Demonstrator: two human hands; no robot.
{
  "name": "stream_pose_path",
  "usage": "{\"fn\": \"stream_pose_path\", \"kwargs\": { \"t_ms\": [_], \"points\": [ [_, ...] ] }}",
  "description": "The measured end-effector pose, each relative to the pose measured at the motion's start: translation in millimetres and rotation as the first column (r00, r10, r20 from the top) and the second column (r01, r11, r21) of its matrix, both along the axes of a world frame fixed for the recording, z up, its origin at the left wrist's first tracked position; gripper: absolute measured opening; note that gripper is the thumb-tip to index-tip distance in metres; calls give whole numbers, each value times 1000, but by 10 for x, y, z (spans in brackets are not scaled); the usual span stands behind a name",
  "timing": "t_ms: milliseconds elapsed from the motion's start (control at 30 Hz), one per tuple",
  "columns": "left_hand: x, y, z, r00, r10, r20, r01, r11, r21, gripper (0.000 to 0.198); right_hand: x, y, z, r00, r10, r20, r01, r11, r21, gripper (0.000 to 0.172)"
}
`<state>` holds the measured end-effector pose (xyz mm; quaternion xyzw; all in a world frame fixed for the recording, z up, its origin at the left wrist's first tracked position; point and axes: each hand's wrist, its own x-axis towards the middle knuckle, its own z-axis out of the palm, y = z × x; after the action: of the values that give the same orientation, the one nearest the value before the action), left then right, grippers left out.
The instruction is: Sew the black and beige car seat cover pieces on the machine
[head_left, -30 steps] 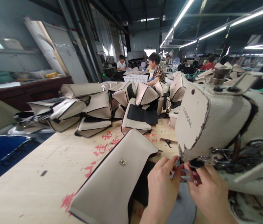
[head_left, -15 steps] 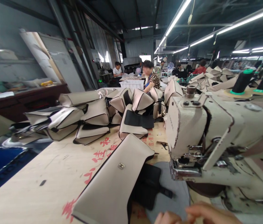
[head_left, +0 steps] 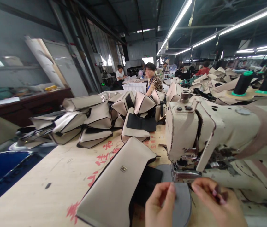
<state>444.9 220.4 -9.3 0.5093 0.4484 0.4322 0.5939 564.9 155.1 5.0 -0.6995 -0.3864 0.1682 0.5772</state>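
Observation:
My left hand (head_left: 160,205) is low in the view with thumb and forefinger pinched together over a grey round piece (head_left: 182,206); what they pinch is too fine to see. My right hand (head_left: 218,203) is curled round a small dark tool (head_left: 219,195), just below the needle area of the worn beige sewing machine (head_left: 190,129). A beige bag panel (head_left: 114,189) with a small metal clasp lies to the left of my hands, with black lining (head_left: 147,186) beside it.
Several beige bag shells (head_left: 93,116) are heaped across the back of the plywood table (head_left: 41,195). Two black thread cones (head_left: 242,82) stand behind the machine. A blue bin (head_left: 1,167) is at the left. Other people sit at benches further back (head_left: 151,78).
The view pulled back from the machine head. My hands dropped away from the needle, went nearly out of sight, and have come back up below the presser foot.

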Motion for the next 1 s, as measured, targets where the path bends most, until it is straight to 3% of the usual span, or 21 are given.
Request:
{"fn": "stream_pose_path", "kwargs": {
  "t_ms": [100, 200, 333, 467, 700, 1000],
  "points": [
    [76, 116, -105, 995, 93, 20, -90, 989, -120, 49, 56, 237, -100, 995, -44, 87, 37, 996, 85, 30],
    [93, 132, -219, 999, 51, -8, -52, 991, -125, 50, 99, 384, -225, 968, -55, 246, 30, 994, 103, 28],
    [62, 106, -308, 997, -14, -79, 4, 993, -117, 48, 114, 428, -350, 944, -104, 313, 80, 993, 88, 27],
    [49, 97, -351, 997, -30, -71, 21, 992, -126, 45, 111, 424, -378, 951, -52, 306, 28, 996, 82, 26],
    [84, 79, -372, 999, -29, -36, 24, 990, -137, 38, 110, 421, -268, 971, -25, 239, 9, 998, 69, 29],
    [67, 61, -277, 997, -61, -36, 56, 992, -117, 30, 77, 451, -451, 973, -163, 164, 170, 985, -24, 40]
  ]
}}
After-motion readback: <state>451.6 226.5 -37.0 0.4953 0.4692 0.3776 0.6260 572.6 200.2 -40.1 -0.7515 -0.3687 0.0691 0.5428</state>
